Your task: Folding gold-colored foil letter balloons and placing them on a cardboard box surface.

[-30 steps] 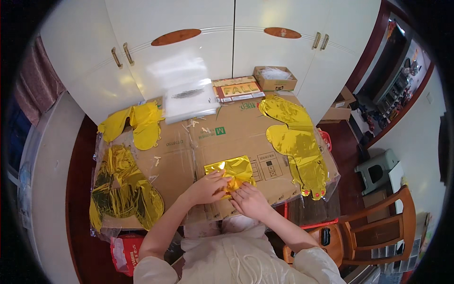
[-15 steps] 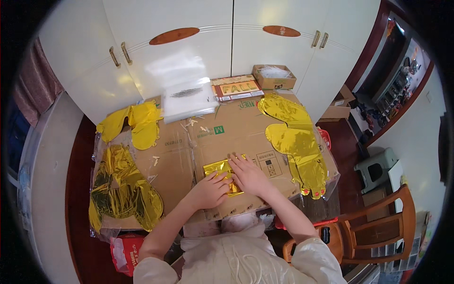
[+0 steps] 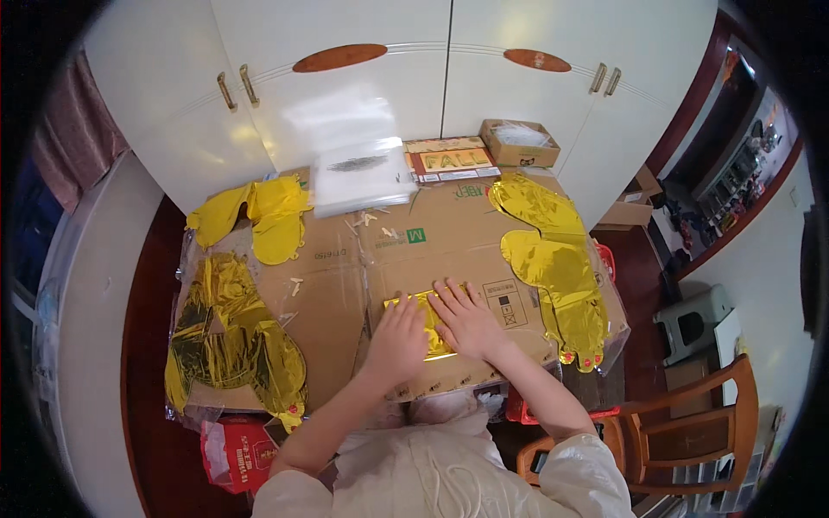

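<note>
A folded, shiny gold foil rectangle (image 3: 439, 338) is lying by the near edge of the flat brown cardboard sheet (image 3: 328, 293). The left hand (image 3: 401, 338), more curled moments ago, is straightening alongside the right hand (image 3: 469, 324); neither is gripping, both apparently pressing the foil flatter.

The forearms (image 3: 344, 413) are angled inward from the near side. The left hand (image 3: 400, 338) is held palm down — the right hand (image 3: 471, 326) laid flat, fingers (image 3: 451, 300) parted.
</note>
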`<state>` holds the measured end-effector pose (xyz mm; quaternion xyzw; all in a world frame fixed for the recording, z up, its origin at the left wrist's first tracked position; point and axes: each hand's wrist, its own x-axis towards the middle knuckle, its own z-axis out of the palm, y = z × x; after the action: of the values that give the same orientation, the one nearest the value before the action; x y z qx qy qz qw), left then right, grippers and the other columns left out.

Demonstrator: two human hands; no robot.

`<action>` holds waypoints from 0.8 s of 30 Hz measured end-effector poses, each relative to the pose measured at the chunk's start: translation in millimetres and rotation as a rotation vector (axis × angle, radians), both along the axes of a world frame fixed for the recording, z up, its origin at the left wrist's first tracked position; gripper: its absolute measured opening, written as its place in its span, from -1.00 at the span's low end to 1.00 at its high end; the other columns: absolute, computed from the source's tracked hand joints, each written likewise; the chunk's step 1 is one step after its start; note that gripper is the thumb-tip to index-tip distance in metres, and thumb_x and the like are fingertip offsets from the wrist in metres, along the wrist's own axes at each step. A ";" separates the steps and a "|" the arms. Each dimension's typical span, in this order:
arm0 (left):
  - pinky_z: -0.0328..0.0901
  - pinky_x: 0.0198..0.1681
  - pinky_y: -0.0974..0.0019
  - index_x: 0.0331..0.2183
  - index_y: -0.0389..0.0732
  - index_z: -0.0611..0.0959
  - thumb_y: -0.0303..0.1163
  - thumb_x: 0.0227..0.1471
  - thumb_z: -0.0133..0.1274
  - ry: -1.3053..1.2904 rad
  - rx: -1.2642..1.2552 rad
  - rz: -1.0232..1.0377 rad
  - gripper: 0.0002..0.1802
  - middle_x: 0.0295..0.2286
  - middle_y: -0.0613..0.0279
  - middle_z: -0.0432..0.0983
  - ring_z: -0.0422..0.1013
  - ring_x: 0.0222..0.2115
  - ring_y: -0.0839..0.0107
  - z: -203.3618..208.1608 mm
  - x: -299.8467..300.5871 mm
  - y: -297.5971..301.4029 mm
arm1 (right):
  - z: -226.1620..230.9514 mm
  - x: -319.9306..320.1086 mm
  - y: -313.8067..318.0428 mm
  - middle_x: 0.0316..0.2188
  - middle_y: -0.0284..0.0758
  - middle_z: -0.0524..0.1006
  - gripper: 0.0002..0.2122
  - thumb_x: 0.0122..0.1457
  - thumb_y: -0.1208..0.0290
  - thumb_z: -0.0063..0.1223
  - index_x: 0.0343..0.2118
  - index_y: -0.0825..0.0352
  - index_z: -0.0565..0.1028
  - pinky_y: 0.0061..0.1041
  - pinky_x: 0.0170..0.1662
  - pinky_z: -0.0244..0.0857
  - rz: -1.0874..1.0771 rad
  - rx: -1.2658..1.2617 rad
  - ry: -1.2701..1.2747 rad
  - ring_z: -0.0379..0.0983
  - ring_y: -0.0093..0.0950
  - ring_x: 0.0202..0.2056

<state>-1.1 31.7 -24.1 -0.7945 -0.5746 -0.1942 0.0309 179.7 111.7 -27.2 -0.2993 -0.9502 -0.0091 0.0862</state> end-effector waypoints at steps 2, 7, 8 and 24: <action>-0.07 0.19 -0.09 -0.05 -0.49 0.38 -0.01 0.03 -0.05 -0.063 0.003 0.051 -0.30 0.04 -0.30 0.19 0.05 0.14 -0.11 -1.6 18.9 3.1 | -3.4 1.2 1.1 0.26 -0.18 0.04 -0.46 0.20 0.13 -0.25 0.20 0.27 0.14 -0.11 0.28 -0.28 -0.001 0.021 0.019 -0.12 -0.22 0.28; -0.12 0.19 -0.14 0.05 -0.50 0.28 0.28 -0.09 -0.05 -0.058 0.007 0.105 0.02 0.08 -0.36 0.10 -0.04 0.17 -0.18 -17.0 18.1 6.6 | -2.8 0.5 1.9 0.24 -0.13 0.07 -0.44 0.16 0.14 -0.19 0.19 0.31 0.15 -0.07 0.27 -0.27 -0.007 0.021 0.036 -0.09 -0.16 0.27; -0.12 0.19 -0.16 0.06 -0.50 0.28 0.30 -0.11 -0.04 -0.050 0.008 0.111 0.03 0.08 -0.37 0.09 -0.04 0.17 -0.20 -17.3 16.6 5.0 | -3.7 0.2 0.9 0.23 -0.11 0.08 -0.42 0.14 0.14 -0.16 0.19 0.34 0.15 -0.05 0.27 -0.27 -0.004 0.010 0.053 -0.08 -0.14 0.26; -0.24 0.22 -0.16 0.15 -0.39 0.14 0.24 -0.01 -0.13 0.061 -0.274 0.148 -0.03 0.19 -0.23 -0.12 -0.22 0.24 -0.06 -8.5 0.4 2.2 | -6.3 18.9 6.6 0.23 -0.11 0.09 -0.35 0.19 -0.01 -0.30 0.19 0.46 0.10 -0.12 0.28 -0.31 -0.088 0.045 0.019 -0.06 -0.29 0.27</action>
<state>-0.7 33.9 -32.6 -0.7522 -0.6515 -0.0870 -0.0462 198.5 118.3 -33.4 -0.3391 -0.9348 -0.0314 0.1012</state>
